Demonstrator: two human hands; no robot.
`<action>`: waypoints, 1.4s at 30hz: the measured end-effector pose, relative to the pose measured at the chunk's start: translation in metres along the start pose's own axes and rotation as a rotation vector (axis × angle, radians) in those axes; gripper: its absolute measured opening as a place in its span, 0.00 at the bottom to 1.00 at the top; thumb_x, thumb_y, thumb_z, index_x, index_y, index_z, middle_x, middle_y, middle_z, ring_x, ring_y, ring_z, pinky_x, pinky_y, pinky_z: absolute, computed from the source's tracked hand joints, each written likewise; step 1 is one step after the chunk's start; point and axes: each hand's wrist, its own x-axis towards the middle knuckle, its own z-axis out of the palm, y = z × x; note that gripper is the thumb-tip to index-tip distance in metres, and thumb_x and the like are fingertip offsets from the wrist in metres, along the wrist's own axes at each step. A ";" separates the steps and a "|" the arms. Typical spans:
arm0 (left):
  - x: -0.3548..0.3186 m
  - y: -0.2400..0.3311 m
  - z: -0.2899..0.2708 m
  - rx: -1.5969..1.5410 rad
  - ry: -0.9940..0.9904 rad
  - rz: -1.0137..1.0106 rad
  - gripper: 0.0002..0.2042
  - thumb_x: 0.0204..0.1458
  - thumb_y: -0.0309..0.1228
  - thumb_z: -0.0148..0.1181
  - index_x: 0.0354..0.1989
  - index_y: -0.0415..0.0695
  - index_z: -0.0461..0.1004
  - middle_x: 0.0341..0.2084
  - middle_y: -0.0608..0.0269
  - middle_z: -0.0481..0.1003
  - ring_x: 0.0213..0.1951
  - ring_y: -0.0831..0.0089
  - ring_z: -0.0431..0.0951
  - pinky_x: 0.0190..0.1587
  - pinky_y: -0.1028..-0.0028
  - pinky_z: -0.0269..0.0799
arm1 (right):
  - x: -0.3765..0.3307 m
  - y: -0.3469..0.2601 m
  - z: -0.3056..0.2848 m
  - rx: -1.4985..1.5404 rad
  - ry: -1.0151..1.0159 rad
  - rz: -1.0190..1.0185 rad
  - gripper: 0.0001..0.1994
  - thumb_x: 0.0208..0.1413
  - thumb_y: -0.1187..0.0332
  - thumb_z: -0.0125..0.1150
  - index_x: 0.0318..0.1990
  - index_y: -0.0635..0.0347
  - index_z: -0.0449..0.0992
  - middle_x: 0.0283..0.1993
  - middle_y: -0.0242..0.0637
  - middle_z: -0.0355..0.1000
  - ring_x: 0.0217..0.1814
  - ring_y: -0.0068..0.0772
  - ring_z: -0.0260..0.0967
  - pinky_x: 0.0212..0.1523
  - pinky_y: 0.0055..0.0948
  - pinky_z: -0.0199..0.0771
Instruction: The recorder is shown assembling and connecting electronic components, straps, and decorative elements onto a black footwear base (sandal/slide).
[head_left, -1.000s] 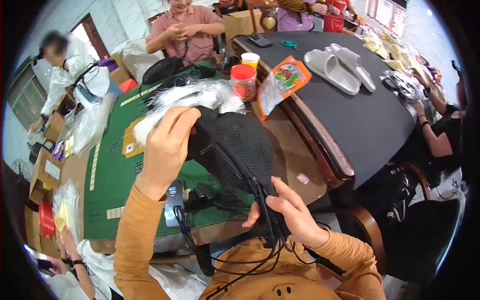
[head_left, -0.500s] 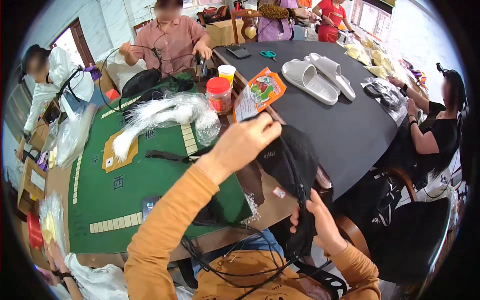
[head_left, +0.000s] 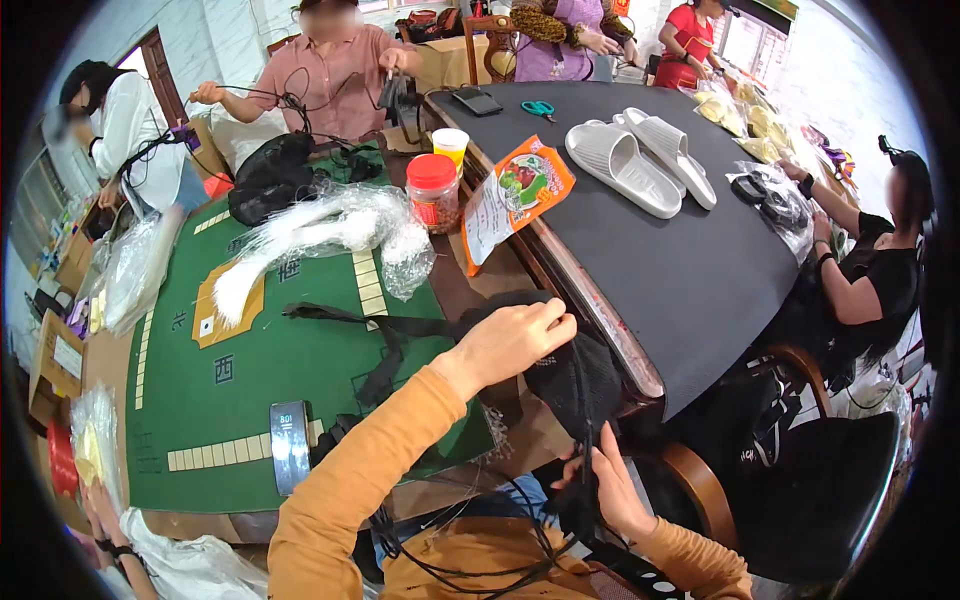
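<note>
Head view gives me both bare hands on one black mesh piece (head_left: 562,382), held near the wooden rim (head_left: 600,330) of the dark-topped table, toward the lap. My left hand (head_left: 510,345) is closed, its bent fingers pinching the piece along its upper edge. My right hand (head_left: 622,490) is lower down, gripping the narrow dark strip at its bottom end, index finger nearly straight.

What worries me most is the slack black cables (head_left: 470,572) looping across the lap under the right hand: one could snag there and tug the strip out of that grip. If the left pinch slackened, the upper half could flop over, since the cloth seems soft. The left sleeve crosses above the edge of the green mat (head_left: 310,370), so a wide sweep of that arm could drag the dark strap (head_left: 330,316) lying there or knock the device with the lit screen (head_left: 290,450).

As for its looks, the piece is matte black, rumpled and finely perforated, with a darker band running down toward the right hand. Its far side is hidden from me.
</note>
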 end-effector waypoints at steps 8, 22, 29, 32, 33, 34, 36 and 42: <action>-0.011 -0.020 0.009 -0.010 -0.047 -0.081 0.11 0.52 0.23 0.57 0.44 0.41 0.72 0.42 0.58 0.71 0.42 0.65 0.81 0.40 0.69 0.83 | 0.031 -0.094 -0.010 -1.326 -0.221 -0.347 0.18 0.64 0.66 0.59 0.58 0.67 0.74 0.42 0.58 0.77 0.45 0.61 0.77 0.46 0.47 0.78; -0.015 -0.034 0.013 -0.336 -0.167 -0.265 0.07 0.62 0.29 0.58 0.45 0.40 0.72 0.46 0.53 0.72 0.46 0.53 0.80 0.44 0.60 0.80 | 0.322 -0.189 0.072 -1.084 0.026 -0.556 0.26 0.60 0.65 0.64 0.66 0.55 0.73 0.34 0.44 0.80 0.26 0.27 0.78 0.30 0.30 0.79; -0.009 -0.063 0.013 -0.208 -0.043 -0.140 0.10 0.54 0.26 0.56 0.45 0.41 0.72 0.42 0.56 0.72 0.47 0.56 0.78 0.48 0.63 0.78 | 0.363 -0.199 0.103 -1.133 0.159 -1.038 0.21 0.56 0.80 0.53 0.57 0.60 0.78 0.50 0.54 0.76 0.38 0.54 0.78 0.42 0.47 0.78; -0.007 -0.078 0.011 -0.187 0.000 -0.134 0.11 0.53 0.25 0.55 0.45 0.42 0.72 0.40 0.56 0.71 0.46 0.58 0.78 0.48 0.63 0.78 | 0.363 -0.197 0.104 -1.220 0.155 -1.070 0.21 0.56 0.79 0.53 0.57 0.57 0.78 0.54 0.53 0.76 0.43 0.62 0.77 0.44 0.53 0.78; -0.007 -0.083 0.010 -0.160 0.002 -0.135 0.10 0.53 0.24 0.55 0.45 0.42 0.72 0.39 0.57 0.71 0.44 0.58 0.78 0.47 0.63 0.78 | 0.364 -0.192 0.104 -1.257 0.147 -1.071 0.21 0.56 0.79 0.53 0.57 0.56 0.78 0.54 0.53 0.76 0.42 0.62 0.77 0.44 0.54 0.78; -0.005 -0.088 0.009 -0.128 0.003 -0.137 0.10 0.53 0.24 0.55 0.44 0.43 0.72 0.38 0.57 0.70 0.44 0.59 0.78 0.46 0.63 0.78 | 0.367 -0.186 0.101 -1.296 0.142 -1.071 0.20 0.56 0.78 0.53 0.57 0.56 0.78 0.54 0.53 0.75 0.42 0.62 0.77 0.43 0.54 0.78; 0.000 -0.098 0.007 -0.077 -0.018 -0.129 0.10 0.52 0.24 0.55 0.43 0.42 0.72 0.37 0.58 0.70 0.43 0.60 0.78 0.45 0.64 0.78 | 0.371 -0.176 0.093 -1.308 0.099 -1.047 0.21 0.56 0.77 0.53 0.58 0.56 0.78 0.48 0.55 0.78 0.42 0.60 0.79 0.42 0.53 0.80; -0.004 -0.117 0.004 0.008 -0.034 -0.146 0.10 0.52 0.23 0.56 0.43 0.42 0.72 0.38 0.58 0.70 0.43 0.61 0.78 0.45 0.64 0.79 | 0.358 -0.180 0.094 -1.055 -0.052 -0.724 0.22 0.61 0.73 0.55 0.63 0.58 0.75 0.29 0.54 0.78 0.27 0.46 0.80 0.35 0.42 0.81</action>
